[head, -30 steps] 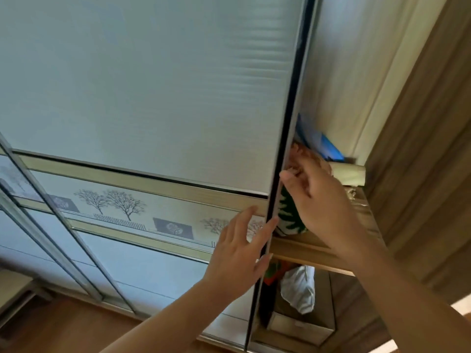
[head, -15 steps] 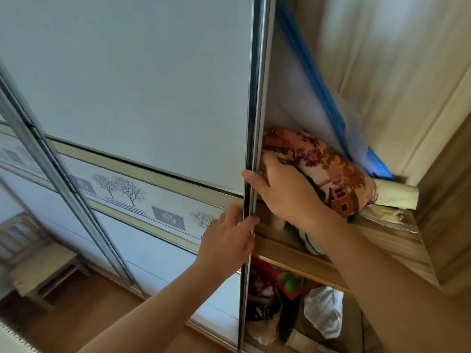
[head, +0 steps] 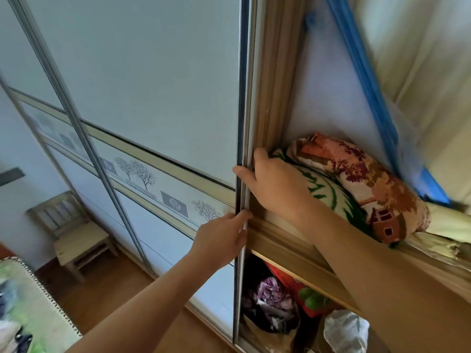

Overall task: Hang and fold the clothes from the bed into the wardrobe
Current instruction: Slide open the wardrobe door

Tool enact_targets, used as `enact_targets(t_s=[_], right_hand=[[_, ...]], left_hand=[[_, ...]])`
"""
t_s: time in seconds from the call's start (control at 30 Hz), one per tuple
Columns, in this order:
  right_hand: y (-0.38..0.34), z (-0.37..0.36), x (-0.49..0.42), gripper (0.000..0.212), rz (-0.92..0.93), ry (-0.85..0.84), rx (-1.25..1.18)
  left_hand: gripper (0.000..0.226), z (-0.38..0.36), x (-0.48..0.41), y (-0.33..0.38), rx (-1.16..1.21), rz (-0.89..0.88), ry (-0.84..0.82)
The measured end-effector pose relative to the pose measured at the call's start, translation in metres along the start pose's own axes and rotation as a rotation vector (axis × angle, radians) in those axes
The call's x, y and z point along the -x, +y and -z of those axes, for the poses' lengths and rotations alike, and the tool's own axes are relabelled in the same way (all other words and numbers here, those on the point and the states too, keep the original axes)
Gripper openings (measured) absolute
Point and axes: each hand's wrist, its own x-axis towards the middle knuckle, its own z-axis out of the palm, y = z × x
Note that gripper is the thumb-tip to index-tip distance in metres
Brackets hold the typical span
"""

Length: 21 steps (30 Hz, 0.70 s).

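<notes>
Both hands are gripping the door point(head: 165, 85) edge at centre frame; the left hand point(head: 221, 240) is hooking its fingertips round it, the right hand point(head: 277, 187) is pinching it, thumb in front, fingers behind. The clothes point(head: 10, 329), blurred, are lying on the bed point(head: 43, 289), lower left; the wardrobe point(head: 275, 98) is standing part open. Opening it well is calling for one level pull leftward, fingers kept clear of the frame.

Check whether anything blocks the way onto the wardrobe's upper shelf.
Yes. The sliding door covers everything left of its edge, which both the left hand and right hand grip. On the exposed upper shelf, rolled blankets lie directly behind the right hand, filling much of the opening.
</notes>
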Motion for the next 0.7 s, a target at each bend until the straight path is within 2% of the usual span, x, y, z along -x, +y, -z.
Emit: enact_targets(t_s=[0.3,0.57,0.7], right_hand=[[-0.024,-0.012,-0.026,0.059,0.05,-0.037,0.095],[-0.014,-0.018,-0.032,0.058,0.097,-0.053,-0.013],[-0.008,-0.02,-0.029,0.047,0.141,-0.089,-0.082]], left_hand=[[0.02,0.014,-0.01,-0.024,0.009,0.101,0.009],[0.024,0.011,-0.019,-0.022,0.024,0.127,0.038],[0.021,0.008,-0.017,-0.021,0.021,0.136,0.054]])
